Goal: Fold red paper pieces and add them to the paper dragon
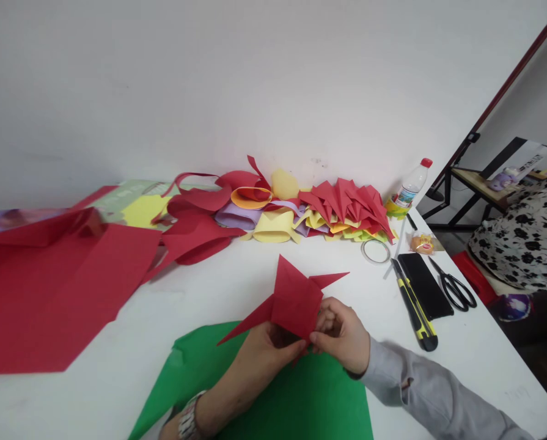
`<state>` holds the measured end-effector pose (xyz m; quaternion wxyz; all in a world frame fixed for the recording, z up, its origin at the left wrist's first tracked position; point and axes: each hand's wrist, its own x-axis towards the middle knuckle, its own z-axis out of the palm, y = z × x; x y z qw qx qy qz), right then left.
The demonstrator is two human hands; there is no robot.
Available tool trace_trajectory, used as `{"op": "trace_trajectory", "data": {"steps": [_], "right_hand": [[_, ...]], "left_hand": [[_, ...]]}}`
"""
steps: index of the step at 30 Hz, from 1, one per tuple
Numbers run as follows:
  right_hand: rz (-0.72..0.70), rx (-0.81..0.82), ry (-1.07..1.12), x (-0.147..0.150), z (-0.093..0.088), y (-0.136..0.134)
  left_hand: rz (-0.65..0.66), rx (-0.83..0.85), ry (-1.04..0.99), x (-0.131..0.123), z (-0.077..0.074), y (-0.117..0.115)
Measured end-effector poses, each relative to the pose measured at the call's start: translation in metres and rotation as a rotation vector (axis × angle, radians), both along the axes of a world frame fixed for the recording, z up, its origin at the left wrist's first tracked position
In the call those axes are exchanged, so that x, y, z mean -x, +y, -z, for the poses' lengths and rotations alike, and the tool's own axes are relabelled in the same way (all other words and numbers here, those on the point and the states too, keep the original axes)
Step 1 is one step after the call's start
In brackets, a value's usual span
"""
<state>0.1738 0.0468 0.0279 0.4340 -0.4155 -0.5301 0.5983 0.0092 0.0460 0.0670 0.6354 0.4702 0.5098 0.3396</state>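
Between my two hands is a folded red paper piece (297,299) with pointed flaps sticking out at its top, left and right. My left hand (266,357) pinches its lower edge from the left, the thumb pressed on the paper. At the lower right corner, my right hand (341,335) grips it between thumb and fingers. The fingers behind the paper are partly hidden. Below both hands a sheet of green paper (319,403) lies on the white table, its left edge turned up.
Large red sheets (66,293) cover the left side. Along the wall stand folded paper pieces (273,225) and a stack of red folded points (346,205). On the right lie a box cutter (414,305), a black phone (424,284), scissors (456,290), tape (375,251) and a bottle (411,186). A person in patterned clothing (521,232) is beyond.
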Motion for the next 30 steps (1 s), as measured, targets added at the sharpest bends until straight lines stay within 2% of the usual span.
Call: {"op": "trace_trajectory", "data": {"steps": [4,7,12,15,19,25,30], "right_hand": [[0.004,0.001,0.009,0.0,-0.004,0.0],[0.058,-0.019,0.024,0.001,-0.005,0.002],[0.145,0.068,0.007,0.001,-0.003,0.007],[0.127,0.117,-0.018,-0.001,-0.003,0.008],[0.088,0.15,-0.029,-0.003,-0.002,0.009],[0.163,0.069,0.049,0.001,0.0,0.009],[0.179,0.081,-0.043,0.001,-0.001,0.009]], "left_hand": [[-0.012,-0.044,-0.036,0.001,-0.002,0.0],[-0.041,-0.06,-0.028,0.002,-0.003,0.001],[-0.003,-0.114,0.034,0.007,0.002,0.002],[-0.027,-0.151,0.006,0.011,0.006,0.003],[0.029,-0.178,-0.019,0.008,0.006,0.006],[0.033,-0.078,-0.082,0.003,0.006,0.006],[-0.043,-0.044,-0.132,0.002,0.004,0.004]]}}
